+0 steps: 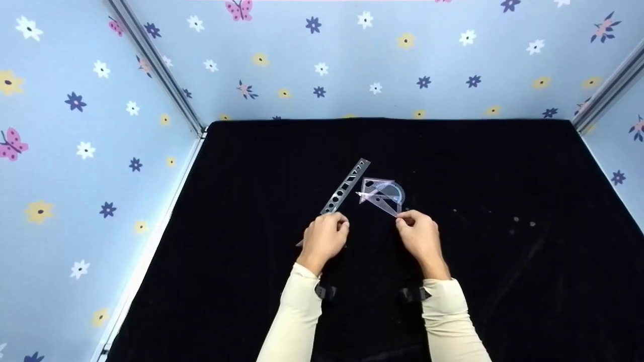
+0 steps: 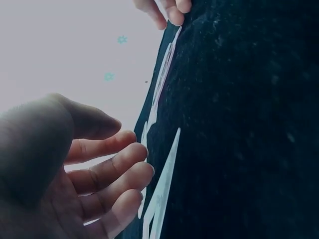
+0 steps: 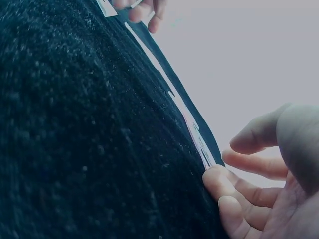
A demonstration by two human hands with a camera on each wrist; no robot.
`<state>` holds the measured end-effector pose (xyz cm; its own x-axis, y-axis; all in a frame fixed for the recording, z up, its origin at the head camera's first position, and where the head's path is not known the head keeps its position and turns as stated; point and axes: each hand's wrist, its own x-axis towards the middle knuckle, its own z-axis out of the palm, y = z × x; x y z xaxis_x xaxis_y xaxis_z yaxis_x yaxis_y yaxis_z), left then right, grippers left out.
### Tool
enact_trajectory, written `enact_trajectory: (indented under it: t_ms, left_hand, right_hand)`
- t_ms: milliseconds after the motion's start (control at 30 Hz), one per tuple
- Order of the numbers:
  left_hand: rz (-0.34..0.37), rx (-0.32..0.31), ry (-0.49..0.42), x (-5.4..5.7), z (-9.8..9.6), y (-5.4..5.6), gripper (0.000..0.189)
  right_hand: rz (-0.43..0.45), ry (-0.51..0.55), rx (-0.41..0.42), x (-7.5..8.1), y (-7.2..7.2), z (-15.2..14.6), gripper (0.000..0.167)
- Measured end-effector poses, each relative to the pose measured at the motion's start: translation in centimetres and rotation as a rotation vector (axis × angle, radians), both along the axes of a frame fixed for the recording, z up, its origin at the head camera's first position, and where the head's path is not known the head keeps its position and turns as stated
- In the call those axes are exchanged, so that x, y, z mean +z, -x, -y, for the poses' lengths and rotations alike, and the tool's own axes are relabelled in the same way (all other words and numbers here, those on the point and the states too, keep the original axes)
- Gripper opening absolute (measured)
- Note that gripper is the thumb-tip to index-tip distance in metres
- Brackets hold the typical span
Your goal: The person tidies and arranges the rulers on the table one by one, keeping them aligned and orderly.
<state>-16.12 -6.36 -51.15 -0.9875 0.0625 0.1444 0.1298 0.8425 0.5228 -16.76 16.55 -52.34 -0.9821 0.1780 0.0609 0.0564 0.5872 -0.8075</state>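
Observation:
In the head view a clear ruler [image 1: 345,186] with cut-out shapes lies slantwise on the black cloth. My left hand [image 1: 326,236] is over its near part, hiding some of it. The left wrist view shows loosely bent left fingers beside the ruler edge and a pale pointed piece [image 2: 167,179] below them. To the right lie overlapping clear, pink-tinged set squares [image 1: 382,201] and a protractor [image 1: 397,191] with a blue arc. My right hand [image 1: 418,235] touches their near corner; in the right wrist view its fingertips [image 3: 215,178] meet that edge, thumb apart.
Black cloth [image 1: 503,161] covers the table, with small pale specks [image 1: 523,221] on the right. A pale blue flowered wall [image 1: 347,55] stands behind, with a similar one at each side. Metal posts [image 1: 161,65] mark the corners.

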Motion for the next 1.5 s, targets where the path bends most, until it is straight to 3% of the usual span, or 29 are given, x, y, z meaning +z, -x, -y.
enact_trajectory:
  t_ms: [633, 1067, 1267, 1500]
  left_hand:
    - [0.028, -0.052, -0.054, -0.2, -2.2, 2.8, 0.017]
    - [0.107, -0.040, -0.075, 0.1, -3.8, 4.7, 0.042]
    - [0.170, -0.055, -0.040, 0.1, -4.1, 5.2, 0.053]
    - [0.165, -0.055, -0.015, -0.2, -4.1, 5.4, 0.048]
  right_hand:
    - [0.002, 0.005, 0.000, -0.1, 0.1, 0.1, 0.015]
    - [-0.007, 0.019, -0.021, -0.2, 0.1, 0.0, 0.016]
    - [-0.003, 0.047, -0.037, -0.2, -0.1, 0.1, 0.016]
    - [-0.017, 0.038, -0.065, -0.1, 0.0, 0.4, 0.016]
